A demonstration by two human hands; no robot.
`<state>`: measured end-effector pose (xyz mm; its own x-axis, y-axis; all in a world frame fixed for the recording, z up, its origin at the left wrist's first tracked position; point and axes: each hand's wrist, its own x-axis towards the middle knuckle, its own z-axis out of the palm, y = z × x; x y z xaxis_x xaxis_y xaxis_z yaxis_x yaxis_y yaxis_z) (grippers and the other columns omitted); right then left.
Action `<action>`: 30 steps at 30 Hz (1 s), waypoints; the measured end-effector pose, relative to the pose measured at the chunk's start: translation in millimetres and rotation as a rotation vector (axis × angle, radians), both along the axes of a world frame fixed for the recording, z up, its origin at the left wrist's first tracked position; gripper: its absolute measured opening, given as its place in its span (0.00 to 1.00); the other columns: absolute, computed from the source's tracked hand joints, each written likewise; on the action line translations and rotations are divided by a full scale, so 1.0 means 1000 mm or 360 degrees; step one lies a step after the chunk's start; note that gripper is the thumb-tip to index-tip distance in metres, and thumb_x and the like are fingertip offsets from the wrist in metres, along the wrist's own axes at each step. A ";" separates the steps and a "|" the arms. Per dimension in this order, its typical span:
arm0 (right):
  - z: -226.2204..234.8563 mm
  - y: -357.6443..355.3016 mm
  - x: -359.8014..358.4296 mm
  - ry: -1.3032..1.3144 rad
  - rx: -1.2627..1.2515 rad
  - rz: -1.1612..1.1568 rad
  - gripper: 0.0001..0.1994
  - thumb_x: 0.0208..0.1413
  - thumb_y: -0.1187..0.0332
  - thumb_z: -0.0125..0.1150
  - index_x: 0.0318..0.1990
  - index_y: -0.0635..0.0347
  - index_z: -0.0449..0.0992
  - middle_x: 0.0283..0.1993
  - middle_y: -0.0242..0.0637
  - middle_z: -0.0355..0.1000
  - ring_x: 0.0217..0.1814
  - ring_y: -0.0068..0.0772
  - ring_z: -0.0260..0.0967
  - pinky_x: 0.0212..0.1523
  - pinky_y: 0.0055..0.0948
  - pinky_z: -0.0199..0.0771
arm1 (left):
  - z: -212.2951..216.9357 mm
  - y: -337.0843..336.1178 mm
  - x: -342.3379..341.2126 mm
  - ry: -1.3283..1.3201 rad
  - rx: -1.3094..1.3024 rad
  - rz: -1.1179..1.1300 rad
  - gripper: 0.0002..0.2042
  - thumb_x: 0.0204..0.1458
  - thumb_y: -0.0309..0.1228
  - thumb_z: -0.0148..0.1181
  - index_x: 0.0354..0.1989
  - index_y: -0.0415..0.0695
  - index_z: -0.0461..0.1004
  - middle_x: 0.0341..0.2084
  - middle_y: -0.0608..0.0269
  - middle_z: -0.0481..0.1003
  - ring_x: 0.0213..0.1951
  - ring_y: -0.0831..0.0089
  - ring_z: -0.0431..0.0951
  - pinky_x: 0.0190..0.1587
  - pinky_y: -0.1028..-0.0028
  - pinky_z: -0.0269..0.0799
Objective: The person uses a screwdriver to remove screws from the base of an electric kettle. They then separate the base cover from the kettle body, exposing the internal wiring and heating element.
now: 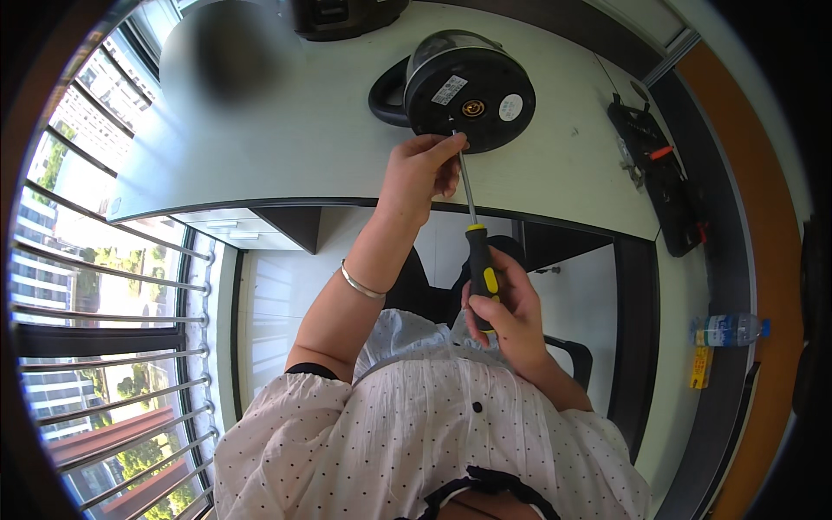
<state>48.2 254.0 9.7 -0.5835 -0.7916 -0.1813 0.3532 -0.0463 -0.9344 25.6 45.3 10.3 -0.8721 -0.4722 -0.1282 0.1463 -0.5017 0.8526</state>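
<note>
A black electric kettle lies on its side on the white desk, its round base facing me and its handle to the left. My right hand grips the black-and-yellow handle of a long screwdriver. The metal shaft runs up to the lower edge of the kettle's base. My left hand rests at the desk's front edge, its fingertips pinching the shaft close to the tip. A silver bangle sits on my left wrist.
A black tool case with small tools and an orange-handled piece lies open at the desk's right end. A plastic water bottle and a yellow item stand on a ledge at right. Barred windows fill the left side. A dark appliance sits at the desk's far edge.
</note>
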 end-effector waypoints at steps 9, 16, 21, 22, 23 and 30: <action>-0.011 0.000 0.005 0.0918 0.0147 -0.0244 0.34 0.46 0.78 0.62 0.63 0.66 0.55 0.37 0.31 0.65 0.36 0.16 0.63 0.39 0.16 0.65 | 0.000 -0.002 -0.002 -0.0010 -0.0026 0.0003 0.11 0.54 0.33 0.58 0.33 0.34 0.73 0.16 0.67 0.67 0.16 0.80 0.63 0.18 0.81 0.54; -0.006 0.004 0.005 0.0918 -0.0019 -0.0230 0.35 0.46 0.79 0.60 0.64 0.66 0.54 0.39 0.33 0.65 0.36 0.19 0.64 0.38 0.19 0.65 | 0.001 -0.002 -0.004 0.0035 -0.0032 -0.0007 0.12 0.56 0.33 0.55 0.34 0.33 0.73 0.16 0.68 0.66 0.15 0.81 0.63 0.18 0.81 0.54; 0.001 0.000 0.003 0.0233 -0.0108 -0.0161 0.35 0.46 0.76 0.58 0.65 0.65 0.53 0.35 0.34 0.65 0.36 0.22 0.66 0.38 0.21 0.65 | -0.003 -0.003 -0.004 0.0070 -0.0042 -0.0033 0.12 0.56 0.33 0.54 0.35 0.33 0.74 0.16 0.69 0.66 0.15 0.81 0.63 0.18 0.82 0.53; 0.001 -0.001 0.001 0.0091 -0.0171 -0.0096 0.35 0.46 0.76 0.58 0.65 0.65 0.53 0.35 0.33 0.65 0.36 0.22 0.66 0.38 0.21 0.65 | -0.003 -0.003 -0.004 0.0079 -0.0029 -0.0036 0.12 0.56 0.33 0.54 0.35 0.33 0.74 0.16 0.69 0.66 0.15 0.82 0.63 0.18 0.82 0.53; -0.001 -0.001 0.000 -0.0050 -0.0234 -0.0031 0.35 0.46 0.75 0.58 0.65 0.65 0.52 0.34 0.33 0.65 0.36 0.22 0.66 0.38 0.22 0.65 | -0.004 -0.003 -0.004 0.0088 -0.0016 -0.0038 0.12 0.57 0.33 0.54 0.35 0.33 0.74 0.16 0.69 0.66 0.15 0.82 0.63 0.18 0.82 0.53; -0.007 -0.005 0.003 0.0126 -0.0054 -0.0094 0.34 0.47 0.79 0.58 0.64 0.67 0.53 0.32 0.30 0.65 0.32 0.18 0.65 0.33 0.19 0.65 | -0.002 -0.002 -0.002 0.0078 0.0031 -0.0016 0.13 0.55 0.35 0.56 0.34 0.34 0.74 0.16 0.69 0.66 0.15 0.82 0.64 0.18 0.82 0.54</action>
